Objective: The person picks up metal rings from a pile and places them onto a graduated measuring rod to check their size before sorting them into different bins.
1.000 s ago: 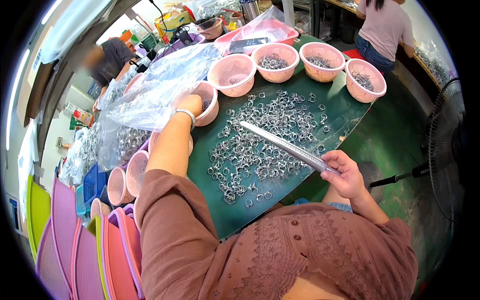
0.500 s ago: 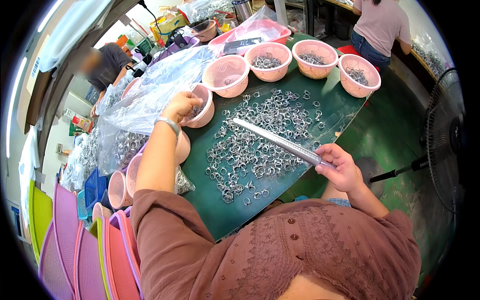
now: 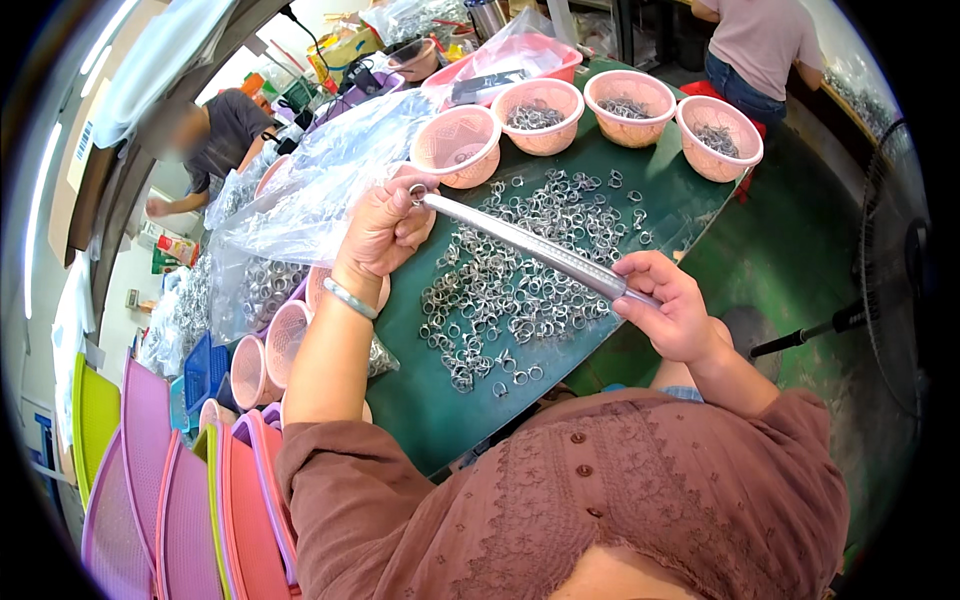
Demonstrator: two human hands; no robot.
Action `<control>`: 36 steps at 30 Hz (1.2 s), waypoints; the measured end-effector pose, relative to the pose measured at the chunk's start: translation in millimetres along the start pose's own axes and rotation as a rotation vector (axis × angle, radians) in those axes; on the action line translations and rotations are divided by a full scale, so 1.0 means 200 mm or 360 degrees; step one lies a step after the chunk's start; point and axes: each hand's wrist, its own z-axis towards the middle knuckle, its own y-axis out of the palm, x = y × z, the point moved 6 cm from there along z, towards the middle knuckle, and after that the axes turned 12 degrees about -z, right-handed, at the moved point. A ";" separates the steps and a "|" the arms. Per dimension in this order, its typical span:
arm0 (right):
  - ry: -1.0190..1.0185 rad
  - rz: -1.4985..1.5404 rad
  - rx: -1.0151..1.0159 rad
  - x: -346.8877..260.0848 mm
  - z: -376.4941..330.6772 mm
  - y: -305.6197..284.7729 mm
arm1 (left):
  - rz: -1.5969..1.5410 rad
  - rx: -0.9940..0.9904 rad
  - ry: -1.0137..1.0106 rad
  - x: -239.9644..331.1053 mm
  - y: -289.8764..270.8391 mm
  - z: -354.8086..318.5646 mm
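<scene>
Metal ring (image 3: 416, 190) pinched in left hand (image 3: 385, 228) at tip of tapered steel rod (image 3: 535, 247), rod's thick end gripped w/ right hand (image 3: 672, 310) near right, over green table (image 3: 440, 400) & loose rings (image 3: 510, 280); best slid on straight, rod held steady.

Rings (image 3: 520, 290) on table (image 3: 430, 400); bowls (image 3: 625, 105) behind, perhaps touching
</scene>
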 end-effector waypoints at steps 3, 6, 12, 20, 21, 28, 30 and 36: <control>-0.0034 -0.0024 0.0020 -0.01 -0.01 0.00 | 0.0034 -0.0010 0.0049 -0.04 0.07 0.00; -0.0087 -0.0118 0.0078 -0.02 -0.02 0.00 | 0.0082 -0.0011 0.0097 -0.13 0.17 0.00; -0.0199 -0.0304 0.0222 -0.03 -0.04 0.01 | -0.0067 0.0102 0.0153 -0.30 0.31 -0.02; -0.0265 -0.0378 0.0252 0.02 -0.08 -0.01 | -0.0051 0.0081 0.0150 -0.34 0.35 -0.05; -0.0267 -0.0384 0.0250 0.02 -0.08 -0.01 | -0.0042 0.0064 0.0150 -0.34 0.36 -0.06; -0.0185 -0.0321 0.0197 0.04 -0.07 0.01 | 0.0033 0.0206 0.0158 -0.32 0.31 -0.09; -0.0115 -0.0262 0.0160 0.06 -0.08 0.01 | -0.0053 0.0317 0.0194 -0.32 0.27 -0.08; 0.0081 -0.0089 0.0137 0.16 -0.14 -0.04 | -0.0032 0.1190 0.0450 -0.05 -0.19 -0.06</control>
